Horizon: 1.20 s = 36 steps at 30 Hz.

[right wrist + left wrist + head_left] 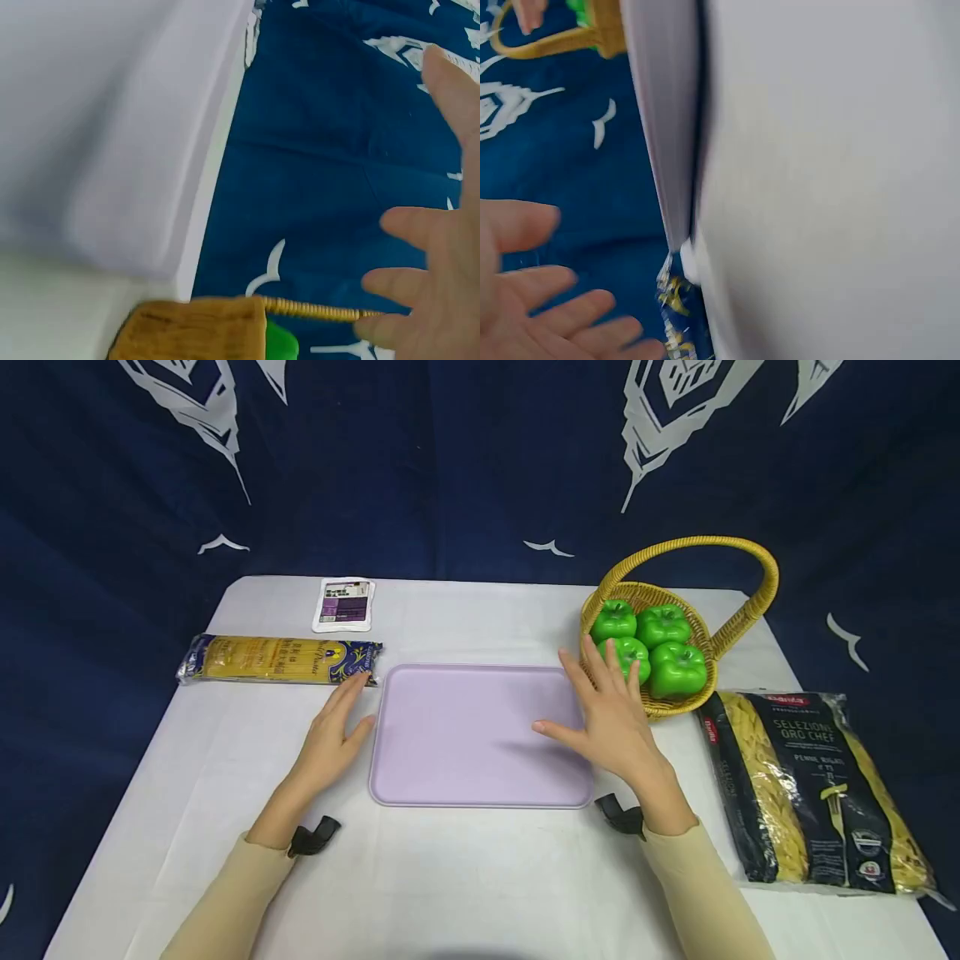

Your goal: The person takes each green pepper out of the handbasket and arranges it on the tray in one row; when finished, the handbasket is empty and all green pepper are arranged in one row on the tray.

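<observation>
A pale lilac tray (480,735) lies on the white table between the two hands. The left hand (333,735) is off its left edge, fingers straight, fingertips close by the right end of a yellow-and-blue pack of spaghetti (277,660). The right hand (611,718) hovers above the tray's right side with fingers spread and nothing in its grasp; its fingertips overlap the wicker basket (648,706) in the head view. Inside that basket sit several green bell peppers (678,670). Both wrist views show the left hand (562,315) and the right hand (427,262) with fingers apart.
A big black-and-yellow bag of penne (817,793) lies at the table's right edge. Behind the spaghetti is a small white packet with a purple label (343,605). The basket's tall handle (697,542) arches upward. A dark blue patterned cloth (450,460) hangs behind the table.
</observation>
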Motion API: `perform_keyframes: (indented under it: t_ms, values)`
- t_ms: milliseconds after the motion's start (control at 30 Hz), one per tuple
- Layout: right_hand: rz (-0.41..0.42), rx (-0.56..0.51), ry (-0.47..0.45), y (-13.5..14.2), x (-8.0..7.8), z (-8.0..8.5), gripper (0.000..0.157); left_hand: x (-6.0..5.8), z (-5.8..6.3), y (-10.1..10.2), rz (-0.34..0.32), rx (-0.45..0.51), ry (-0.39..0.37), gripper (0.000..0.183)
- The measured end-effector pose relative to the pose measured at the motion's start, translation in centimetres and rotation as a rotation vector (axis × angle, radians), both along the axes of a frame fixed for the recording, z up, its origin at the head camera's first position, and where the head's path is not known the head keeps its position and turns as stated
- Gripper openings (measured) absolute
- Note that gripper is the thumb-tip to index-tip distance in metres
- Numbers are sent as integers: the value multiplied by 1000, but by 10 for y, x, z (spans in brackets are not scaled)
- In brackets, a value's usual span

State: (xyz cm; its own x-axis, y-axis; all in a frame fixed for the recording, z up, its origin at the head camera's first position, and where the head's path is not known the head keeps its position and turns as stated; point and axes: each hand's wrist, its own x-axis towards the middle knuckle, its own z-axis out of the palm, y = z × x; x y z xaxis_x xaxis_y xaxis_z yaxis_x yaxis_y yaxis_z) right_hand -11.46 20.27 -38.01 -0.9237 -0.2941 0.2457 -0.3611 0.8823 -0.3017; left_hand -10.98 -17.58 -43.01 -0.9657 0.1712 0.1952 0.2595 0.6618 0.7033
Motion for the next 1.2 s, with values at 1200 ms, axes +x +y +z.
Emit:
perform_keyframes:
  t_ms: [1200]
  values:
    - [-508,-515,248,119,-6,0,82,14,-45,1,3,23,-112,52]
